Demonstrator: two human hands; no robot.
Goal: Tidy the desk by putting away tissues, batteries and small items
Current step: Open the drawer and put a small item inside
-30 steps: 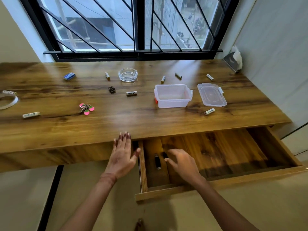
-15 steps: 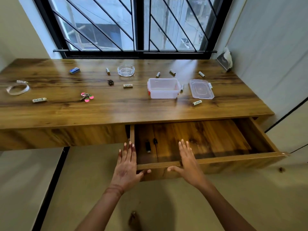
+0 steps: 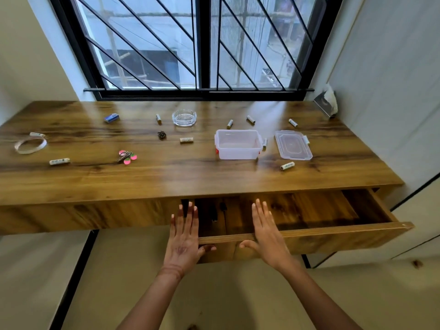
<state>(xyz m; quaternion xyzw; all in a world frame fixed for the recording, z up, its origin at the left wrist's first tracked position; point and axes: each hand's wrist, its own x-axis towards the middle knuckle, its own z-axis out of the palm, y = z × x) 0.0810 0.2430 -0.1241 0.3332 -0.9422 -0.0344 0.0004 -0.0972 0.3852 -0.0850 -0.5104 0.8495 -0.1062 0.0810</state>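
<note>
My left hand (image 3: 183,236) and right hand (image 3: 265,232), spread flat, apparently push the drawer (image 3: 333,236); scattered batteries (image 3: 287,166) need gathering next

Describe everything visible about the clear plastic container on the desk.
The clear plastic container is a translucent rectangular tub with red clips at its lower corners. It stands upright, open and apparently empty on the wooden desk, right of centre. Its lid lies flat to its right, apart from it. A battery lies close against its right side.

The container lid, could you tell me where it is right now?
In the head view, the lid lies flat on the right part of the desk, just right of the open plastic container, with a battery in front of it.
</note>
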